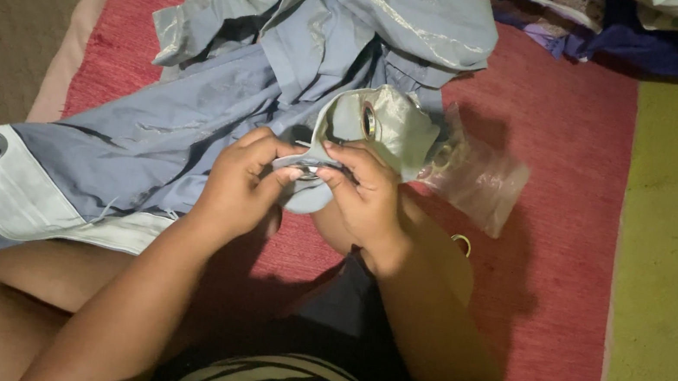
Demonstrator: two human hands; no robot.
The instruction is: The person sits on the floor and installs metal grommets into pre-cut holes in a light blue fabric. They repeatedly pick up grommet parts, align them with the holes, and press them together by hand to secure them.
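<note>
Two hands meet over a red mat [547,270], the left hand [239,186] and right hand [365,194] both pinching a metal eyelet ring [305,165] at the hem of a grey-blue curtain [218,113]. The curtain spills leftward; a clear plastic bag [480,179] lies just beside the right hand.

Dim indoor light w/ warm cast, prob from above and left: shadows fall right of the plastic bag [480,179] and arms. Soft sheen on the grey curtain fabric [308,29]. Slight motion blur at fingers; corners darker, softer.
</note>
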